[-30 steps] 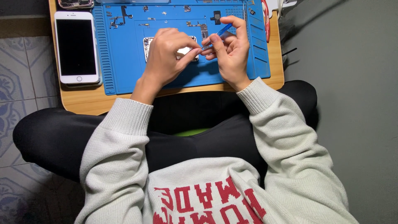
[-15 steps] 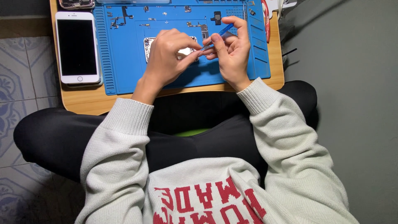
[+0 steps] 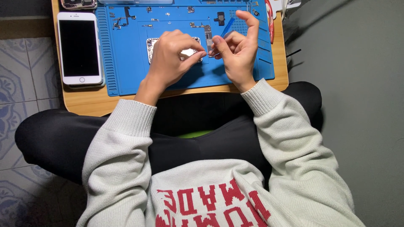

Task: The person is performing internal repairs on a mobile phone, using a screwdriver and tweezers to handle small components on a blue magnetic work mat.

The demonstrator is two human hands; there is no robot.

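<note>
Hands (image 3: 208,52) on slim board (image 3: 208,40); ribbed rubber mat (image 3: 126,63)

- One white smartphone with a dark screen (image 3: 80,47)
- One blue rubber repair mat (image 3: 126,63)
- One wooden bench (image 3: 84,101)
- One thin blue plastic pry tool (image 3: 227,27)
- Two bare hands: left hand (image 3: 172,54), right hand (image 3: 237,48)

Wooden table (image 3: 261,86): blue mat (image 3: 126,63), white phone (image 3: 80,48)

Looks like a makeshift phone-repair corner in a home, worked from the floor. Low wooden bench (image 3: 181,97) over crossed legs, patterned floor tiles (image 3: 17,80) beside it. Blue repair mat (image 3: 126,63) strewn with tiny parts, white smartphone (image 3: 79,47) alongside.
</note>
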